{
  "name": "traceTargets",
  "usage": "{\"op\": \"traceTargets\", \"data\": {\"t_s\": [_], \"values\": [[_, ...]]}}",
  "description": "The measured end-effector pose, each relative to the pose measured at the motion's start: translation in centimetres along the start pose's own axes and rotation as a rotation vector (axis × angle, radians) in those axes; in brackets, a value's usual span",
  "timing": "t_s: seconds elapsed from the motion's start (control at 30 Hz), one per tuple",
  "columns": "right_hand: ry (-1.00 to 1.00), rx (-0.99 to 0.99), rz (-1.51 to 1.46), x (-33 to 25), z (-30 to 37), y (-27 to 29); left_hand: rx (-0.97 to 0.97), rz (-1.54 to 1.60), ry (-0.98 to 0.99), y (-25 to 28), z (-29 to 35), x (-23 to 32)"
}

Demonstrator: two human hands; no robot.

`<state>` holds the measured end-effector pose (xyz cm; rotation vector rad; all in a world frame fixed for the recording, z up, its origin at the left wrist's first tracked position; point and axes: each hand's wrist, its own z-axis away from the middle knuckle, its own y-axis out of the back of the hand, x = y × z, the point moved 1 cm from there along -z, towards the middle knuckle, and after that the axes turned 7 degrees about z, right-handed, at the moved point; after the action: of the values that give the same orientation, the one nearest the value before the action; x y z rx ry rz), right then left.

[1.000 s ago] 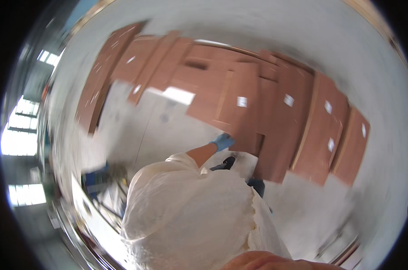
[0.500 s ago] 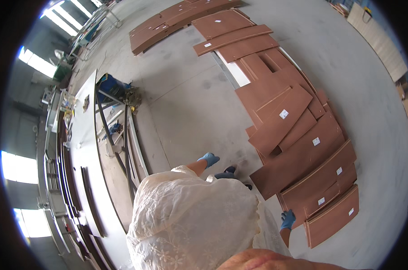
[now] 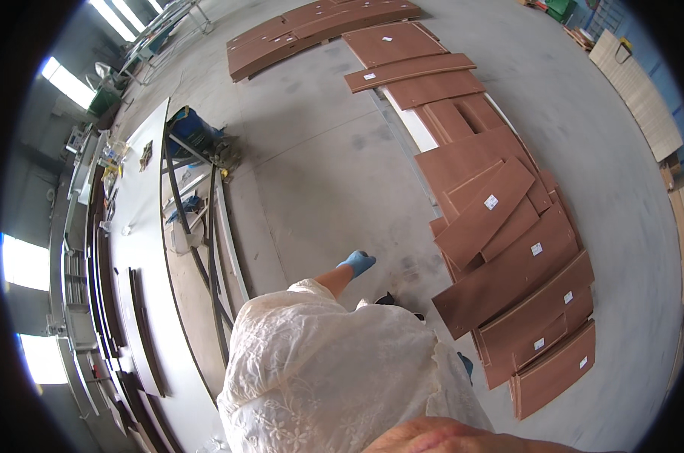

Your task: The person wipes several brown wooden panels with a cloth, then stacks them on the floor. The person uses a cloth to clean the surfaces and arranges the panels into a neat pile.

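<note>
My left hand (image 3: 358,263), in a blue glove, hangs over the grey floor in front of me, its fingers curled in and nothing visible in them. Most of my right hand (image 3: 466,365) is hidden behind my pale embroidered garment (image 3: 334,370); only a bit of its blue glove shows, and its fingers cannot be made out. Closest to it lie reddish-brown boards (image 3: 498,368) at the near end of a long row. A broad brown board (image 3: 500,275) lies across others farther along, with small white labels on several of them.
To the left stands a long white-topped table (image 3: 142,226) on a dark metal frame (image 3: 213,264), with a blue bin (image 3: 191,132) at its far end. Another brown board stack (image 3: 319,30) lies far ahead. Pale sheets (image 3: 636,90) are at the far right.
The view has shifted, with the board row now farther right at its far end. My right hand has moved back from beside the near boards, mostly behind the garment. My left hand looks more curled.
</note>
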<state>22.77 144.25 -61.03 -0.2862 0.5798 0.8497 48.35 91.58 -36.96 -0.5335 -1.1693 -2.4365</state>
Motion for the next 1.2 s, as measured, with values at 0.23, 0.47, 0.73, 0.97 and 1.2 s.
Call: {"op": "traceTargets", "data": {"t_s": [0.23, 0.47, 0.73, 0.97, 1.2], "values": [[-0.025, 0.101, -0.01, -12.1, 6.2, 5.1, -0.018, -0.156, 0.092, -3.2, 0.2, 1.3], [0.564, 0.096, 1.242, 1.6, -0.3, 4.2, -0.05, -0.187, 0.05, -5.0, -2.7, 2.6], [-0.071, 0.266, -0.025, -0.5, -0.8, 30.6, -0.193, 0.225, 0.178, -28.5, 1.8, 18.3], [-0.023, 0.349, -0.116, 10.9, -2.9, 73.3, -0.341, 0.148, 0.156, -74.3, 20.6, 35.2], [-0.1, 0.611, 0.186, 24.9, -11.5, 113.2, -0.593, -0.011, -0.233, -115.4, 33.5, 56.2]]}}
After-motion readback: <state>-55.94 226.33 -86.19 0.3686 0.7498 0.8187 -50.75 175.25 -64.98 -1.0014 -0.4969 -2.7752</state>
